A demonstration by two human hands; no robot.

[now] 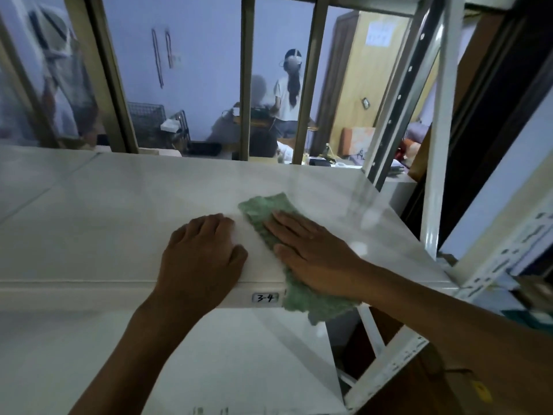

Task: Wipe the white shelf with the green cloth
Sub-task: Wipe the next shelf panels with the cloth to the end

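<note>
The right hand [311, 253] presses flat, fingers straight, on the green cloth [266, 214] at centre right of the frame; the cloth lies on the white shelf [119, 211] and droops over its front edge. The left hand [203, 253] rests beside it, fingers loosely bent, grasping nothing, above a small label [265, 298].

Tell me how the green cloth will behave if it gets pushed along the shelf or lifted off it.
The green cloth is probably floppy: its near end droops over the front edge of the white shelf. It likely slides easily when pushed, since the right hand presses it flat on a smooth, glossy surface. Lifted, it would probably hang limp and weigh little.
</note>
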